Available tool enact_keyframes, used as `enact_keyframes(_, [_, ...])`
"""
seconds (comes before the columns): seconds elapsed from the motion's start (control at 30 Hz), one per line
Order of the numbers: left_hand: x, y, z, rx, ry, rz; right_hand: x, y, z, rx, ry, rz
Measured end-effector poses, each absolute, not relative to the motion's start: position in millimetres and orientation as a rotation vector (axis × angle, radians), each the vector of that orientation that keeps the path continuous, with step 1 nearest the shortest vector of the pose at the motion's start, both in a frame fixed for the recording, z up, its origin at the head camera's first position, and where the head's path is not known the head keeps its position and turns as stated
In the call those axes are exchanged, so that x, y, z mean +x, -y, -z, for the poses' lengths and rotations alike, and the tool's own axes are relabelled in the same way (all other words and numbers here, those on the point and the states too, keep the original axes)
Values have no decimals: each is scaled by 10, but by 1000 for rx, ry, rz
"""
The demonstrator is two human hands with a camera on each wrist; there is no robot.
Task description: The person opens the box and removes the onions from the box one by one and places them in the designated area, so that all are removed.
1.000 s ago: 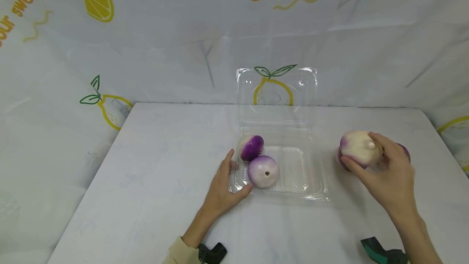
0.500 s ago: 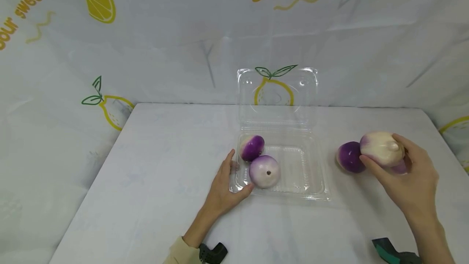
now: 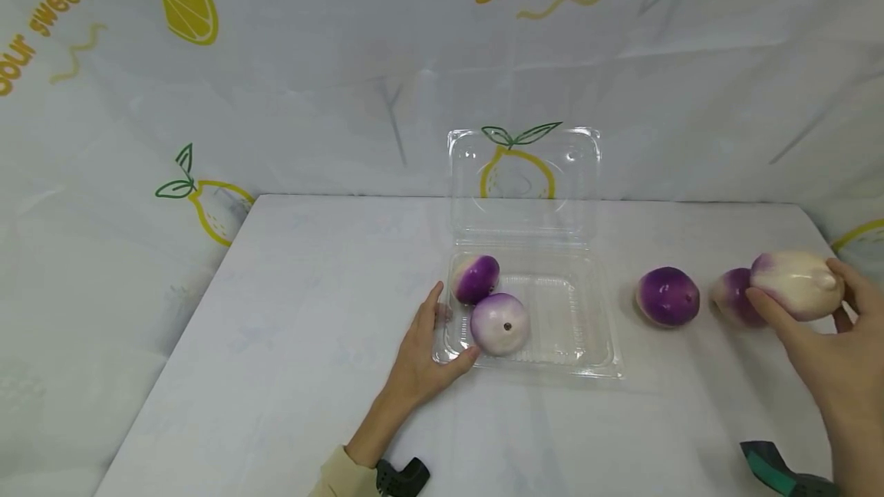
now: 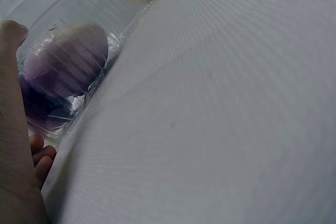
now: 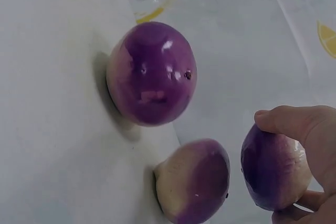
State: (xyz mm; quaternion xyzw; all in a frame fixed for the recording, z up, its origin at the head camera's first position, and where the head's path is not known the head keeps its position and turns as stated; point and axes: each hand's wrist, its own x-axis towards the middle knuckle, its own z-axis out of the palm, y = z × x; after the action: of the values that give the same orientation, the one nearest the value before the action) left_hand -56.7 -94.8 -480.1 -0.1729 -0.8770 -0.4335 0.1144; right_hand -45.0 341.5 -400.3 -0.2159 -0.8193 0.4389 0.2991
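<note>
In the head view, my right hand (image 3: 839,351) holds a white and purple turnip (image 3: 794,286) between thumb and fingers at the far right of the table. The right wrist view shows this held turnip (image 5: 273,169) raised beside two others. One is a mostly purple turnip (image 3: 667,297); the other turnip (image 3: 737,296) is partly covered by the held one. My left hand (image 3: 417,355) rests at the left front corner of a clear plastic clamshell box (image 3: 587,363), fingers along its side, thumb at the front. Inside, on the left, lie a purple turnip (image 3: 476,280) and a paler turnip (image 3: 500,324).
The box's clear lid (image 3: 521,167) stands raised at the back, near the lemon-printed cloth (image 3: 311,98) behind the table. White covering spreads over the table (image 3: 290,328). Dark straps (image 3: 402,476) show at both wrists.
My right hand has moved right with the turnip, away from the box, uncovering the two turnips on the table. My left hand and the box have stayed in place.
</note>
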Motion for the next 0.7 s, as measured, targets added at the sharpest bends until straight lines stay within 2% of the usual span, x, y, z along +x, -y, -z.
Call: enact_keyframes(0.7, [-566,950,4793,-507,2571,1271,-444,-3799,4267,-689,2176,-1011])
